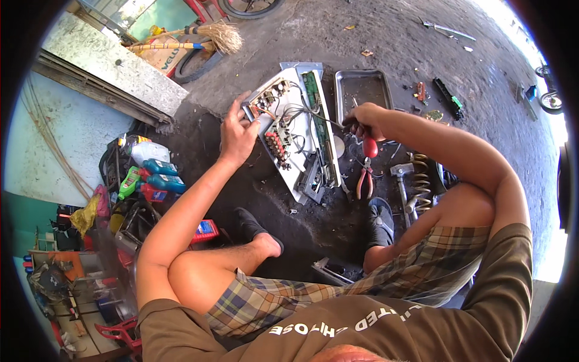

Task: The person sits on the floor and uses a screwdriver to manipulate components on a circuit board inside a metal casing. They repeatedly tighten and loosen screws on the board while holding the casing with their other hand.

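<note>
A pale metal panel (294, 175) carrying circuit boards lies tilted on the dark ground in front of me. My left hand (238, 134) grips its left edge, fingers curled beside a board with wires (278, 130). On the panel's right side runs a long green circuit board (318, 120). My right hand (367, 119) is closed round a red-handled screwdriver (370, 148), whose shaft points left toward the wires at the panel's middle. Just below that handle, red-handled cutting pliers (365, 179) rest on the ground. The exact spot of the screwdriver's tip is hard to make out among the wires.
Beyond my right hand lies a metal tray (391, 90). Further right are a black-and-green board (448, 98), a coil spring (421, 181) and a hammer (403, 181). Several bottles (161, 175) stand at left; a broom (217, 37) and a tyre (196, 65) lie at the back.
</note>
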Action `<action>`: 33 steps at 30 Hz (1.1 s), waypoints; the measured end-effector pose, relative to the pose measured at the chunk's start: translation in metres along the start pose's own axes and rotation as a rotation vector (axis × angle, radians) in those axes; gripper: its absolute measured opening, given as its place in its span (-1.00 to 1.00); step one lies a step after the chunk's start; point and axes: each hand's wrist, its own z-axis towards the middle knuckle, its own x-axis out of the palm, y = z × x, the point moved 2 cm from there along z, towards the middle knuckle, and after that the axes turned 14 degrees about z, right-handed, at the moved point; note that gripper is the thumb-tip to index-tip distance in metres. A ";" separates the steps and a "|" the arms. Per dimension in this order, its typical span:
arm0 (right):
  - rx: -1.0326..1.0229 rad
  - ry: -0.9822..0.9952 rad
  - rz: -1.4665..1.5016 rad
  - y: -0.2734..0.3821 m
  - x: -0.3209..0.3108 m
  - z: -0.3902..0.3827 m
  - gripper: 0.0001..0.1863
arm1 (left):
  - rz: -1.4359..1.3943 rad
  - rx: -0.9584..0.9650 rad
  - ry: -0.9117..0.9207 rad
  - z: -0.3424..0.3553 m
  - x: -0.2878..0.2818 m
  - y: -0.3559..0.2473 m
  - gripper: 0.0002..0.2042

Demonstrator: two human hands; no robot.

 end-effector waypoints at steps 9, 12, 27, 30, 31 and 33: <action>-0.131 0.384 -0.588 -0.027 0.079 -0.091 -0.64 | 0.067 0.038 -0.094 -0.001 0.004 0.027 -0.27; -0.257 0.426 -0.640 -0.030 0.097 -0.106 -0.65 | -0.013 0.039 -0.082 -0.001 0.003 0.025 -0.28; -1.132 0.243 -0.759 -0.021 0.115 -0.095 -0.66 | 0.099 0.013 -0.117 -0.003 0.007 0.022 -0.36; -1.097 0.225 -0.777 -0.019 0.118 -0.098 -0.66 | 0.078 0.013 -0.102 -0.004 0.007 0.018 -0.37; -1.088 0.218 -0.794 -0.018 0.119 -0.100 -0.66 | 0.076 0.019 -0.108 -0.004 0.006 0.018 -0.37; -1.066 0.196 -0.828 -0.018 0.118 -0.103 -0.65 | 0.077 0.014 -0.107 -0.004 0.007 0.017 -0.37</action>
